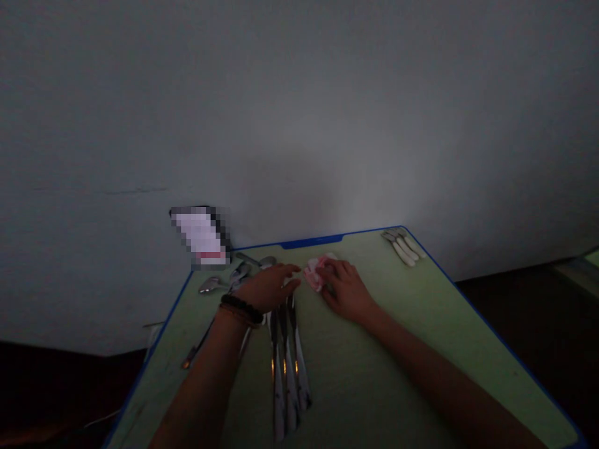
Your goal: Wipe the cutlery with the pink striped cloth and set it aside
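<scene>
In the head view, there it was: the right hand [350, 292] had a crumpled pink-and-white cloth [312, 274] pinched in its fingers, just past the far ends of three metal knives [286, 368] and to their right! The left hand [267, 288], dark bracelet [241, 310] at its wrist, hung over those far ends, thumb and fingers parted. Left of the knives, spoons [210, 285] lay loose on the green tabletop [430, 305]; well off to the knives' right and beyond, pale-handled forks [405, 251] sat bunched!
</scene>
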The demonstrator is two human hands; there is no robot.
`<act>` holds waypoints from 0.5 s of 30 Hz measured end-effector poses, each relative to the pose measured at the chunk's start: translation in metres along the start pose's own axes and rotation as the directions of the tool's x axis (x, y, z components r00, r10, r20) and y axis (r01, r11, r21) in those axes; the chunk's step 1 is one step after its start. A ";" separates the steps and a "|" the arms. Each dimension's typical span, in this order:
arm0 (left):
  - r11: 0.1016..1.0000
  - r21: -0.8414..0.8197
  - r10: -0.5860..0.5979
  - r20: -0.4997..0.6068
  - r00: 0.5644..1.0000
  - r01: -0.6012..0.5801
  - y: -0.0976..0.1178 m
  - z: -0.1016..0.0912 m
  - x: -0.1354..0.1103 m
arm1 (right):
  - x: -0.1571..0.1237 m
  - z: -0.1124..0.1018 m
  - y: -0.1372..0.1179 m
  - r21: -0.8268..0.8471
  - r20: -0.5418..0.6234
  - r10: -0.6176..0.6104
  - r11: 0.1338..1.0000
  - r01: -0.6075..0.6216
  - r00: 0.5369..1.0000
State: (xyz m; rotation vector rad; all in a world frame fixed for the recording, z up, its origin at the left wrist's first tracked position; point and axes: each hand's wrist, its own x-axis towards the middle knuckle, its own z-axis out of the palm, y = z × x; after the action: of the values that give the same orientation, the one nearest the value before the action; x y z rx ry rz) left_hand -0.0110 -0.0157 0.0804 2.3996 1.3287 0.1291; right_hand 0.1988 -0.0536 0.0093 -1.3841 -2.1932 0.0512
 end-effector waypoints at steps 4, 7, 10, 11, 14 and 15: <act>0.981 0.059 -0.188 0.005 0.982 0.187 -0.038 -0.013 -0.018 | 0.012 0.009 -0.014 0.023 -0.021 0.067 0.998 -0.066 0.998; 0.959 0.084 -0.270 -0.013 0.963 0.270 -0.062 -0.023 -0.027 | 0.006 0.007 -0.027 0.095 0.054 -0.113 0.990 0.107 0.992; 0.891 0.081 -0.439 -0.085 0.894 0.446 -0.080 -0.029 -0.032 | -0.007 0.001 -0.043 0.217 0.206 -0.353 0.926 0.309 0.913; 0.869 0.070 -0.481 -0.102 0.871 0.489 -0.084 -0.029 -0.034 | -0.010 0.001 -0.047 0.239 0.230 -0.387 0.912 0.333 0.893; 0.870 0.013 -0.488 -0.106 0.866 0.492 -0.092 -0.022 -0.034 | -0.011 0.004 -0.056 0.246 0.267 -0.366 0.920 0.304 0.891; 0.880 -0.007 -0.472 -0.111 0.874 0.475 -0.094 -0.018 -0.032 | -0.009 0.008 -0.058 0.242 0.271 -0.349 0.927 0.287 0.897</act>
State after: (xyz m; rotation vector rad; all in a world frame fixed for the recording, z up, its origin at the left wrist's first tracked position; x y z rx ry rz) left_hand -0.1079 0.0068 0.0646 2.0290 1.9356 0.1100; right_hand 0.1502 -0.0867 0.0170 -0.9415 -2.5693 0.3778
